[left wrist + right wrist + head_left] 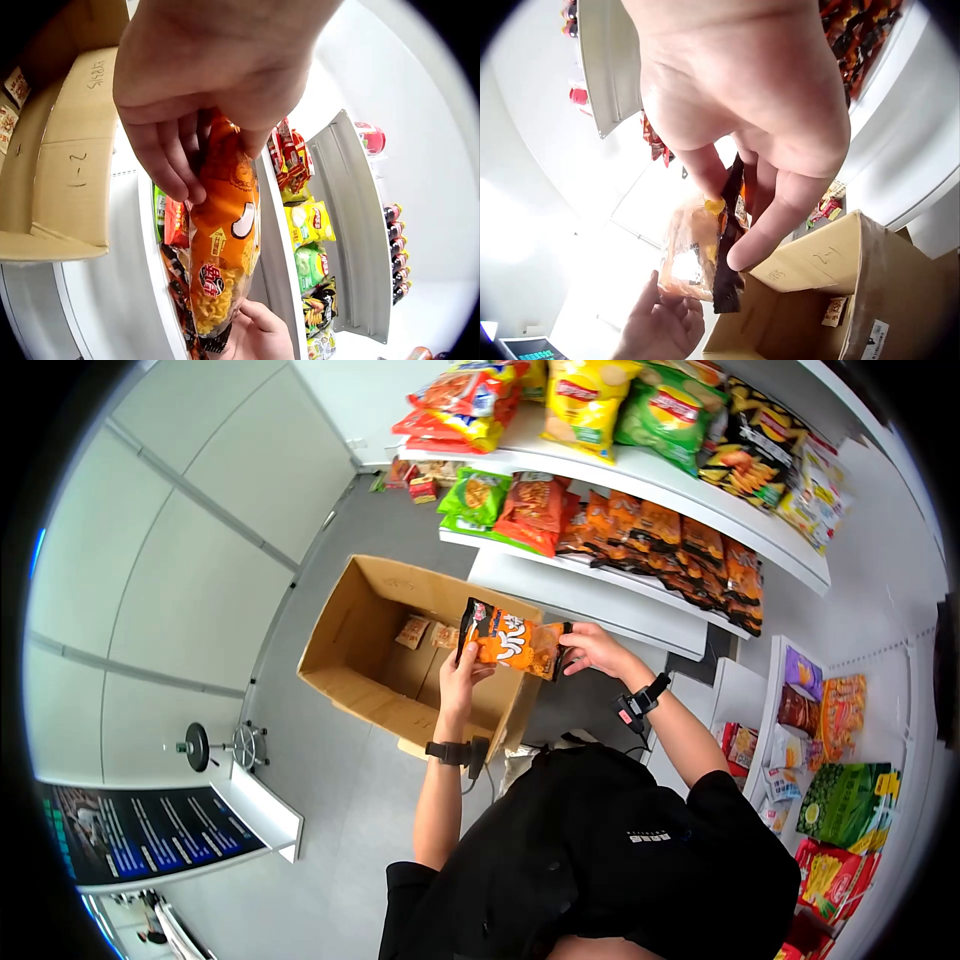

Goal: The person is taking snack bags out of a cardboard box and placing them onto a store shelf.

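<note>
An orange and black snack bag (513, 641) is held between both hands above the open cardboard box. My left hand (462, 678) grips its left end, thumb on the printed front. At the other end, my right hand (597, 651) pinches the dark crimped edge between thumb and fingers, as the right wrist view shows. Noodle-like snacks show through the clear part of the bag (217, 300) in the left wrist view. Inside the cardboard box (375, 705) lie a few small packets (412, 631) at the bottom.
A shelf (640, 575) ahead carries orange, red and green bags in a row. Larger chip bags (590, 405) fill the shelf above. More snacks stand on a low rack (775, 740) at right. A wheeled stool (247, 744) is on the floor at left.
</note>
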Tool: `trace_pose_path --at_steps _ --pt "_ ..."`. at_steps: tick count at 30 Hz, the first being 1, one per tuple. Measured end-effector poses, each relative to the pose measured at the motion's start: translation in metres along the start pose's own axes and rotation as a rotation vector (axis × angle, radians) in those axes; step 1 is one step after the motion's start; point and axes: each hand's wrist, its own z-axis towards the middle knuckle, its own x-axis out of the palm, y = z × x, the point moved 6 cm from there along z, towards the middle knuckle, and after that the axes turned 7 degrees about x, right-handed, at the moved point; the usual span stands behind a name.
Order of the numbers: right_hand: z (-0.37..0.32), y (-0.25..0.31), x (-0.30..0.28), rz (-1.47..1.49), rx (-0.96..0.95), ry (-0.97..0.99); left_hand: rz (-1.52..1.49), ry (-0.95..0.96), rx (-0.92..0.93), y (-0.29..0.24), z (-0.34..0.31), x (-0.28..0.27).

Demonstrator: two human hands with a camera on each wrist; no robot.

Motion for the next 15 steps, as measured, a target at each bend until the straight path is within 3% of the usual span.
trace_pose_path --at_steps 15 --pt "-0.075 -0.036 -0.091 0.102 -0.122 -0.144 0.037 0.164 -0.03 0.029 -0.024 0.103"
